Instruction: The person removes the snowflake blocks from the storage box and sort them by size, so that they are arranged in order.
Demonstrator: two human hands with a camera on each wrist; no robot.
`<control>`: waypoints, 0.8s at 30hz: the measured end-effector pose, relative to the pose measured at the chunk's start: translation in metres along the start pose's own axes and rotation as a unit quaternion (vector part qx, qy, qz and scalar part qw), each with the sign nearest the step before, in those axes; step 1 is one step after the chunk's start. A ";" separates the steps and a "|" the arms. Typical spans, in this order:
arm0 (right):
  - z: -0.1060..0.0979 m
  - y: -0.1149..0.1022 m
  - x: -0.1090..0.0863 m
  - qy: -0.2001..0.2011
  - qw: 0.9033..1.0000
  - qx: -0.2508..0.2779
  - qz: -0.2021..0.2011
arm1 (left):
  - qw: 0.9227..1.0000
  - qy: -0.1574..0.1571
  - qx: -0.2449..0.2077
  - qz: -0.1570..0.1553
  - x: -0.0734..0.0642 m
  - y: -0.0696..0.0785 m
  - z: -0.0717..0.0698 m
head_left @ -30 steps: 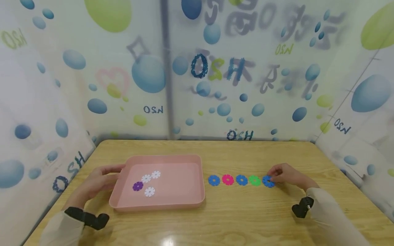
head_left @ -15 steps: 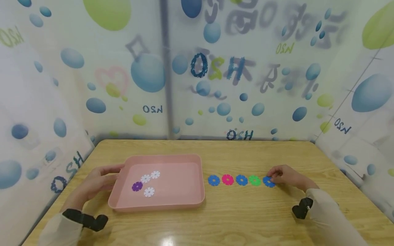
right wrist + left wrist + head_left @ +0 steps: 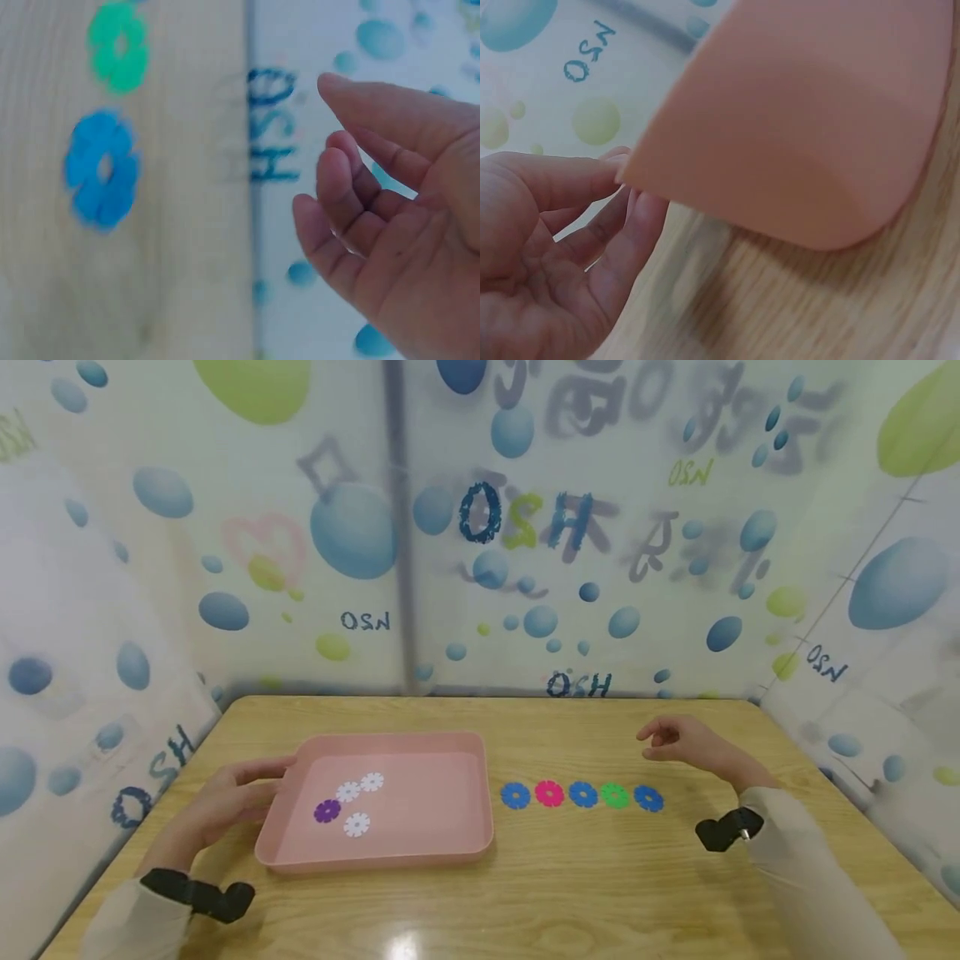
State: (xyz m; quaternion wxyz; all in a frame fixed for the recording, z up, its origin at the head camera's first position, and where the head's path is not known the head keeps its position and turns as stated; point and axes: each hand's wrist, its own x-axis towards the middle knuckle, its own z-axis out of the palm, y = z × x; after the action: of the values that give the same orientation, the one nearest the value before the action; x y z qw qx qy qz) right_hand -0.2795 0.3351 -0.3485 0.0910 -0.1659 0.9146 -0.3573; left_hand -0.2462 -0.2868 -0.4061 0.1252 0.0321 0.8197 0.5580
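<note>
My left hand [image 3: 217, 810] is at the left side of a shallow pink tray [image 3: 420, 858]. In the left wrist view, its thumb and fingers pinch the tray's rim. In the tray lie a purple notched disc [image 3: 327, 811] and several white notched discs [image 3: 357, 825]. My right hand [image 3: 693, 747] hovers behind the right end of a row of discs on the table, fingers loosely bent and holding nothing. That row runs from a blue disc [image 3: 515, 795] to a pink disc [image 3: 550, 793], another blue disc [image 3: 583, 794], a green disc [image 3: 615, 795] and the rightmost blue disc [image 3: 648, 798].
The light wooden table [image 3: 570, 893] ends at a patterned curtain [image 3: 480, 568] with bubbles and lettering. Similar curtains close in both sides. The row of discs lies just right of the tray.
My right hand has let go of the rightmost blue disc, lifted and moved back from it. That disc stays at the end of the row. My left hand keeps its place at the tray.
</note>
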 end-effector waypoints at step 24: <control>0.092 -0.106 0.081 -0.125 0.983 0.035 -0.129 | 1.000 0.018 0.015 -0.007 -0.004 0.000 0.003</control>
State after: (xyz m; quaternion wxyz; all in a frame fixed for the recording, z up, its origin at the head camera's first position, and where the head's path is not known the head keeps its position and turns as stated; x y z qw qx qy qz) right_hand -0.3036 0.1751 -0.3472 0.1638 -0.3230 0.8537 -0.3743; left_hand -0.2422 -0.2851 -0.4062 0.1145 0.0181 0.8302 0.5453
